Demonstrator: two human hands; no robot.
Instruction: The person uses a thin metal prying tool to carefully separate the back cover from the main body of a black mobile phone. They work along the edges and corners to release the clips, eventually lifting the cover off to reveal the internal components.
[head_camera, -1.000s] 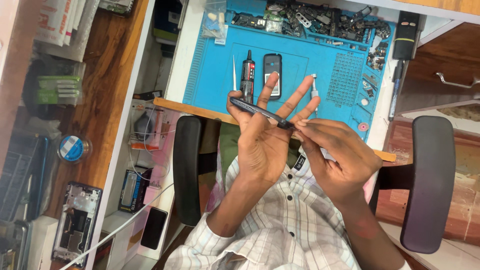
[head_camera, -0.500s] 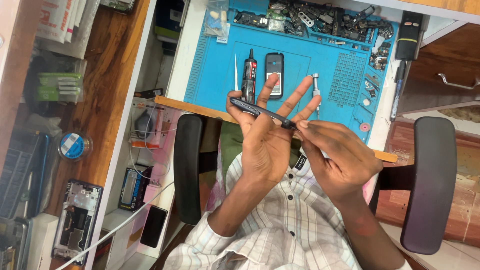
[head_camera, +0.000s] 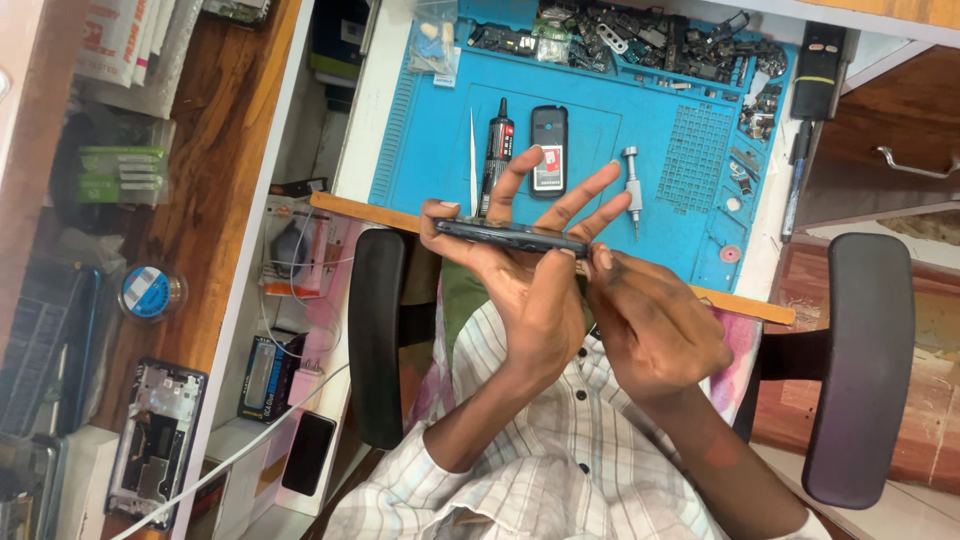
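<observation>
My left hand (head_camera: 530, 270) holds a dark phone (head_camera: 510, 237) edge-on, thumb at its left end and fingers spread behind it. Fingertips of my right hand (head_camera: 655, 325) pinch the phone's right end. Both hands hover over the near edge of a blue work mat (head_camera: 600, 150). On the mat behind the phone lie a black glue tube (head_camera: 497, 150), a thin white pry stick (head_camera: 473, 160), a small dark phone with a card on it (head_camera: 548, 148) and a metal screwdriver (head_camera: 632, 185).
Loose phone parts (head_camera: 640, 40) fill the mat's far trays. A black device (head_camera: 818, 58) and a pen (head_camera: 792, 185) lie at the right. Chair armrests (head_camera: 375, 335) (head_camera: 860, 370) flank me. Left shelves hold a tape roll (head_camera: 148, 292), a phone frame (head_camera: 155, 440) and boxes.
The phone is held slightly flatter and my right fingertips stay at its right end; otherwise the hands have barely moved.
</observation>
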